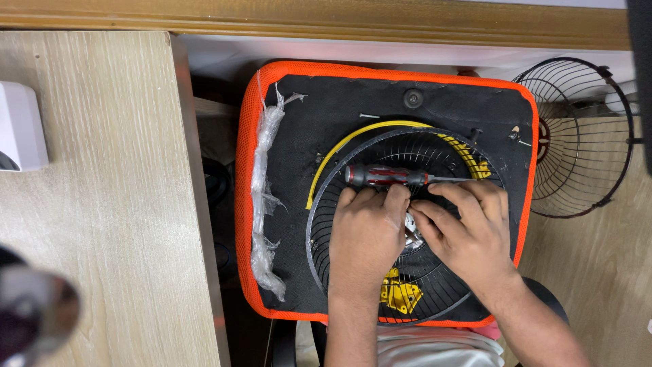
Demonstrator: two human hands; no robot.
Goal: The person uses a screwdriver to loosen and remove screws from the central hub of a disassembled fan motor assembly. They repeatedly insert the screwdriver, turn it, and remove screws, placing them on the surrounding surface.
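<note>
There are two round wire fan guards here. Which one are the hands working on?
The wire guard lying flat on the orange-edged cushion, under both hands and the red screwdriver. The other guard stands untouched at right.

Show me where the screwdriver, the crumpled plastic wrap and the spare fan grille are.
screwdriver (382,176), head view, on its red and black handle.
crumpled plastic wrap (261,197), head view, on the middle of the strip.
spare fan grille (581,139), head view, on its wire ribs at right.

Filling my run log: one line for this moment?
left hand on fan grille | right hand at hub | screwdriver lying on grille
</note>
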